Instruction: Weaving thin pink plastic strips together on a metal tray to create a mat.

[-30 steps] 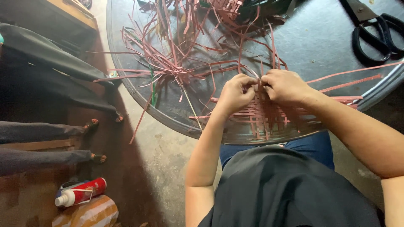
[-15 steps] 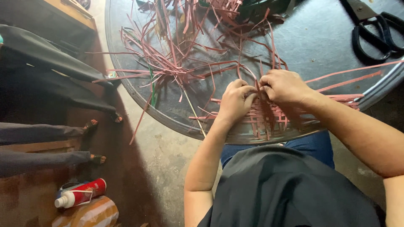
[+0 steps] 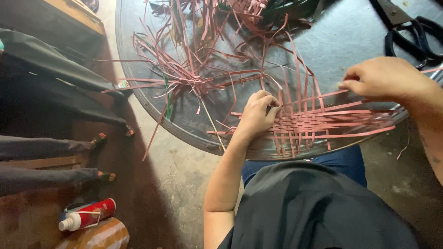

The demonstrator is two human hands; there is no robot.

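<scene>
A flat woven mat of pink strips (image 3: 307, 124) lies at the near edge of a round glass tabletop (image 3: 184, 131). My left hand (image 3: 256, 115) presses on the mat's left edge, fingers curled on the strips there. My right hand (image 3: 385, 78) is raised to the right of the mat and pinches one pink strip (image 3: 325, 94) that runs back to the weave. A tangle of loose pink strips (image 3: 194, 69) covers the table's left and far part.
Black scissors (image 3: 408, 30) lie at the table's far right. Another person's feet (image 3: 104, 157) and dark trouser legs are on the floor at left. A red and white bottle (image 3: 85, 216) lies at lower left. A green strip (image 3: 167, 99) sits among the loose ones.
My right hand has moved away from my left hand, up and to the right, drawing a pink strip out. The woven mat, earlier covered by both hands, now shows.
</scene>
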